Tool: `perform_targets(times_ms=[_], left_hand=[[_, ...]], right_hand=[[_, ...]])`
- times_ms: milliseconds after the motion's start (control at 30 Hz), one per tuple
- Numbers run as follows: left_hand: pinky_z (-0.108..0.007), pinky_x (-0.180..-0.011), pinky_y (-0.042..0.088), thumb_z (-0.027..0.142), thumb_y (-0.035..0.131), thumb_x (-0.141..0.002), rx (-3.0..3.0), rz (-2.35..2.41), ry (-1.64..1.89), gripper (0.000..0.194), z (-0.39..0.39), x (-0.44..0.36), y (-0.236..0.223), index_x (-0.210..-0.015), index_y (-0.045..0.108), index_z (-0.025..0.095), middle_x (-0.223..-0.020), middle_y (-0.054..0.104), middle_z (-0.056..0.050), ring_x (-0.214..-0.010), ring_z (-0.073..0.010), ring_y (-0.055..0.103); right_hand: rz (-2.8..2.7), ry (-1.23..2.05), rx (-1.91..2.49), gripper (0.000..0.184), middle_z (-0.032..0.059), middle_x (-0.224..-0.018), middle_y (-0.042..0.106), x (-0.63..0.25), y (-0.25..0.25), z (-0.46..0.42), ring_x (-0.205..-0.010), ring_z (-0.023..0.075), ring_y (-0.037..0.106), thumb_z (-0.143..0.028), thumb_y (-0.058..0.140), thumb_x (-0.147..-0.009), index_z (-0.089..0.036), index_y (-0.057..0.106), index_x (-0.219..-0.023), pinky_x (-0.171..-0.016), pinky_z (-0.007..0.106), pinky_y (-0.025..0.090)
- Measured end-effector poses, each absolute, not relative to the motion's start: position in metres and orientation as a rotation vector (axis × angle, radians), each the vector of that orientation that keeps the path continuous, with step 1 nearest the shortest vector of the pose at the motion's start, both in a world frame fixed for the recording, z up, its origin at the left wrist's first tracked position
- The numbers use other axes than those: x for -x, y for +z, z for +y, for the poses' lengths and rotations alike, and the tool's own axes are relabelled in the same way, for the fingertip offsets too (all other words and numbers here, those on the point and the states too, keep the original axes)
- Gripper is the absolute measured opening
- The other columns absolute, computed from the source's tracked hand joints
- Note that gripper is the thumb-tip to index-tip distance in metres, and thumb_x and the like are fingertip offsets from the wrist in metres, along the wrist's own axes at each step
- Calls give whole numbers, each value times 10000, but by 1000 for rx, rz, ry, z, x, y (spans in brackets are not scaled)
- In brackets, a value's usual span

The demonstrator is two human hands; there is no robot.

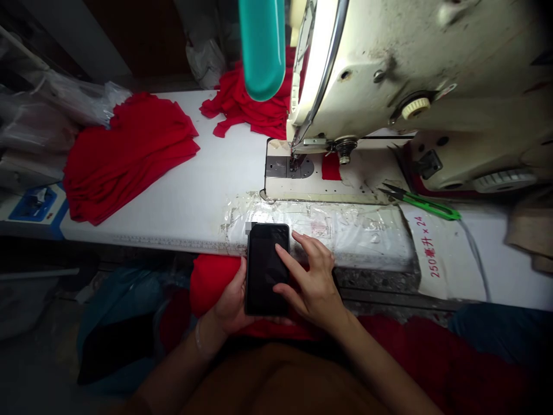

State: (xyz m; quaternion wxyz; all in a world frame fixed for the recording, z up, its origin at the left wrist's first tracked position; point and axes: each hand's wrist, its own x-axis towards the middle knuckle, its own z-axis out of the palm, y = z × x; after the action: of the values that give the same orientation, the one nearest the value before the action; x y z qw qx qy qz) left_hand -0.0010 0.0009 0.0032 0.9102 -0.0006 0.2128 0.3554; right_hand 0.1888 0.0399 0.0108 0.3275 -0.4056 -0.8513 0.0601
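A dark smartphone [265, 274] lies in my left hand [231, 300], whose thumb runs along its left edge while the other fingers are mostly hidden beneath it. The screen looks black. Over the phone's right side is my right hand [313, 279], fingers spread, with the index finger and thumb at the screen; whether they touch the glass I cannot tell. Red fabric [211, 276] lies under and beside the left hand. Just beyond the phone is the taped front edge of the white sewing table [190, 210].
A sewing machine [367, 75] stands at the right, a red scrap [331, 167] on its bed. Green-handled thread snips [427, 203] lie near its base. Folded red cloth [133, 155] is stacked at left, with a looser red pile [246, 104] behind. A teal object [263, 46] hangs at top.
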Motion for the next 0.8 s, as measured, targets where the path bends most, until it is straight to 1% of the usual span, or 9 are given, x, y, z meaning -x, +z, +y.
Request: perform_targets(times_ms=[133,267,433,533,633,733,800], left_hand=[[-528,-953,514,677,99,-944,5,416,732,823,2,-1,4,-1330,617,168,-1237,675,-175,-1103,-312,662],[-568,-1015,461,680,121,-946,26,417,742,804,1,-3,2,-1329,619,177,-1281,652,-168,-1168,-321,627],[-577,-974,490,666,133,-955,40,389,753,786,-1,-1,0,-1304,637,175,-1215,690,-163,-1074,-302,675],[-567,-988,483,662,137,-957,33,410,745,780,-1,-1,0,-1324,621,173,-1209,693,-160,-1045,-294,686],[-577,-1014,458,675,150,-952,17,451,737,786,-1,-2,-1,-1340,607,166,-1232,680,-166,-1072,-309,673],[-594,-1011,453,682,138,-951,6,460,735,808,1,-2,0,-1338,607,150,-1233,675,-181,-1118,-331,650],[-598,-1012,451,689,127,-947,5,444,735,828,2,-3,0,-1352,593,137,-1274,649,-192,-1189,-348,608]], right_hand=[[-2167,173,1050,650,220,-1423,388,-191,11,40,-1292,366,401,-512,466,-959,-175,356,-1504,-1030,575,389],[-2138,219,1048,639,224,-1418,384,-195,11,45,-1310,356,383,-480,464,-969,-153,343,-1504,-1049,561,392],[-2117,246,1043,606,220,-1411,392,-197,11,54,-1314,343,391,-443,493,-968,-160,359,-1487,-1050,555,405],[-2121,267,1034,644,214,-1382,441,-197,11,54,-1292,335,428,-434,523,-958,-164,322,-1508,-1039,553,426],[-2118,322,1040,676,201,-1336,508,-197,10,51,-1267,329,470,-443,524,-957,-160,288,-1524,-1023,549,453],[-2087,360,1051,683,194,-1304,556,-197,8,44,-1241,313,507,-376,559,-949,-147,277,-1527,-1003,520,482],[-2047,379,1067,652,179,-1279,583,-198,7,39,-1207,297,540,-308,568,-945,-164,297,-1520,-982,491,504]])
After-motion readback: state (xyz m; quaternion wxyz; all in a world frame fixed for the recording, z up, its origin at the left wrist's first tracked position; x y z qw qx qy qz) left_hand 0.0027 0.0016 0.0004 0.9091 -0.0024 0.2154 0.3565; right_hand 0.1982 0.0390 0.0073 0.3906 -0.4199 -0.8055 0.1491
